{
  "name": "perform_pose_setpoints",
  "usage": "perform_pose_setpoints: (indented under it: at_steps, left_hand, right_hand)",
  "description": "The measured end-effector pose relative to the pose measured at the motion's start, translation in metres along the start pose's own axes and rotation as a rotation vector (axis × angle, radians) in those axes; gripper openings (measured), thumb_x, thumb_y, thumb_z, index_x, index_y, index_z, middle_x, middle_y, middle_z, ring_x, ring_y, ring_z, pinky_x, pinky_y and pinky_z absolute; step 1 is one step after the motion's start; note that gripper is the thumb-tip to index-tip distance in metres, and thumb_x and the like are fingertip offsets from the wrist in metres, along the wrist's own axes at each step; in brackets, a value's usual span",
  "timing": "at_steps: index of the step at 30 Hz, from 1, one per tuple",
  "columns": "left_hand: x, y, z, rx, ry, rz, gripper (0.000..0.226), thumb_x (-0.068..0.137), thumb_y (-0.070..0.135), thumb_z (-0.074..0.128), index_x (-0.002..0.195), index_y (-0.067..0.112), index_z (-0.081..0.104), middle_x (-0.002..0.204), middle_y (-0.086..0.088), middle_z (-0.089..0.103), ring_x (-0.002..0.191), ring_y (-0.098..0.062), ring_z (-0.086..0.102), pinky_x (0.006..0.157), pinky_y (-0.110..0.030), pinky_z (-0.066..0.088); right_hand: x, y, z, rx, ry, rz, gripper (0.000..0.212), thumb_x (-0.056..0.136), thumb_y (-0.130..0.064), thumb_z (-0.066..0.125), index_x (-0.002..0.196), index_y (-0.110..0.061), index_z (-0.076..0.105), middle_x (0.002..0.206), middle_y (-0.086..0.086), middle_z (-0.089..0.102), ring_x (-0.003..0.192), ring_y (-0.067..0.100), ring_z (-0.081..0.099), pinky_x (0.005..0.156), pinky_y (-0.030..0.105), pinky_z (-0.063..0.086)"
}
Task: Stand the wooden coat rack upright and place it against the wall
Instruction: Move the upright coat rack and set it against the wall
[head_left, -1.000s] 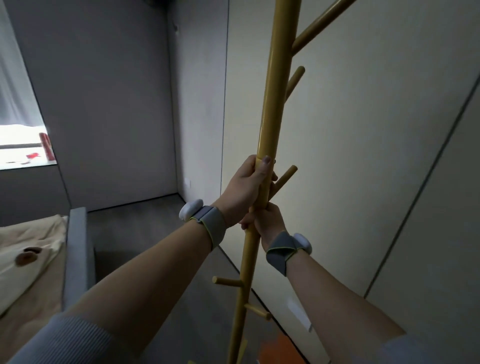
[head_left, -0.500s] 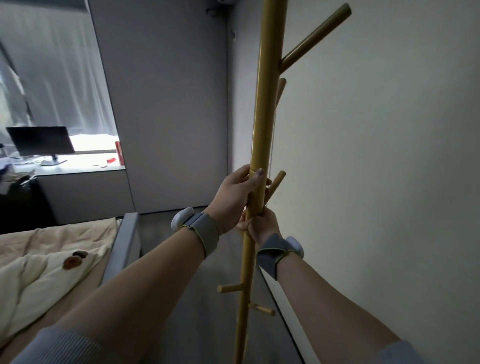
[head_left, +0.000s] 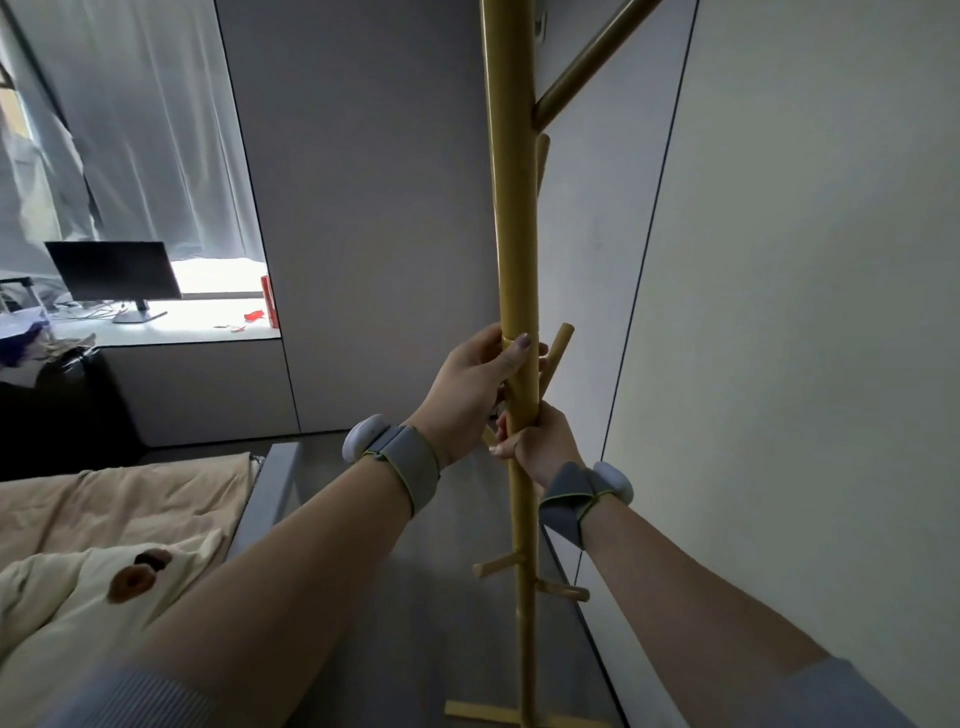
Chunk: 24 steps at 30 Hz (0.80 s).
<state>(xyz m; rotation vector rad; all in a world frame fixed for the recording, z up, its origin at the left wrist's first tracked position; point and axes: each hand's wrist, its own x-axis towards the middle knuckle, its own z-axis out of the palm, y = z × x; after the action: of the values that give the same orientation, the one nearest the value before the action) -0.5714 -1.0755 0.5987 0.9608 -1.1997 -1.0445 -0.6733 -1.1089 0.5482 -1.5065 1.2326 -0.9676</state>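
The yellow wooden coat rack (head_left: 511, 208) stands nearly upright in the middle of the view, its pole running from the top edge down to a flat base on the floor. Pegs stick out at several heights. My left hand (head_left: 475, 387) is wrapped around the pole at mid height. Just below it, my right hand (head_left: 540, 441) grips the same pole. The pale wall (head_left: 805, 312) rises close to the right of the rack; whether the rack touches it I cannot tell.
A bed (head_left: 130, 519) with beige bedding and a grey frame lies at the lower left. Behind it, a desk holds a dark monitor (head_left: 114, 273) and a red can (head_left: 269, 300) by a curtained window. Grey floor runs between bed and wall.
The view has swung left, bringing the window, desk and monitor into sight. The rack now stands straighter, with its base visible. Both hands keep the same grip on the pole.
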Motion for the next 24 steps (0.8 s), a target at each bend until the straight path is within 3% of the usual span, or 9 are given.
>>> perform_pose_setpoints:
  at_steps: [7, 12, 16, 19, 24]
  left_hand:
    - [0.133, -0.028, -0.024, 0.012, -0.012, 0.039, 0.029, 0.097, 0.025, 0.058, 0.123, 0.011, 0.063, 0.112, -0.006, 0.071, 0.116, -0.029, 0.065, 0.106, -0.051, 0.048]
    - [0.227, -0.058, -0.028, 0.049, 0.022, 0.039, 0.033, 0.095, 0.026, 0.062, 0.124, 0.011, 0.064, 0.117, -0.012, 0.071, 0.115, -0.031, 0.066, 0.104, -0.053, 0.049]
    - [0.300, -0.087, -0.032, 0.043, 0.051, 0.003, 0.033, 0.091, 0.026, 0.067, 0.121, 0.013, 0.067, 0.117, -0.013, 0.072, 0.116, -0.033, 0.065, 0.105, -0.055, 0.048]
    - [0.359, -0.105, -0.031, 0.055, 0.060, -0.028, 0.035, 0.091, 0.029, 0.065, 0.122, 0.012, 0.066, 0.117, -0.013, 0.071, 0.116, -0.034, 0.064, 0.103, -0.054, 0.050]
    - [0.451, -0.129, -0.051, 0.174, 0.087, 0.002, 0.035, 0.091, 0.030, 0.065, 0.123, 0.018, 0.064, 0.116, -0.007, 0.070, 0.112, -0.028, 0.066, 0.100, -0.048, 0.054]
  right_hand:
    - [0.140, -0.001, 0.000, -0.066, -0.002, -0.059, 0.021, 0.070, 0.001, 0.076, 0.082, -0.010, 0.062, 0.076, 0.001, 0.070, 0.079, 0.021, 0.068, 0.087, 0.039, 0.054]
    - [0.246, 0.015, -0.004, -0.051, -0.007, -0.039, 0.022, 0.069, 0.004, 0.076, 0.076, -0.011, 0.061, 0.071, 0.001, 0.068, 0.080, 0.026, 0.068, 0.090, 0.048, 0.055]
    - [0.331, 0.031, -0.005, -0.053, 0.005, 0.011, 0.025, 0.071, 0.000, 0.077, 0.070, -0.015, 0.057, 0.066, -0.004, 0.065, 0.066, 0.012, 0.064, 0.078, 0.030, 0.054]
    - [0.396, 0.041, -0.009, -0.044, -0.019, 0.025, 0.024, 0.073, 0.001, 0.075, 0.070, -0.015, 0.057, 0.066, -0.004, 0.065, 0.065, 0.010, 0.063, 0.070, 0.025, 0.050]
    - [0.497, 0.045, -0.008, 0.064, -0.046, 0.022, 0.026, 0.068, 0.012, 0.071, 0.073, -0.010, 0.058, 0.072, 0.004, 0.066, 0.076, 0.024, 0.066, 0.079, 0.039, 0.055]
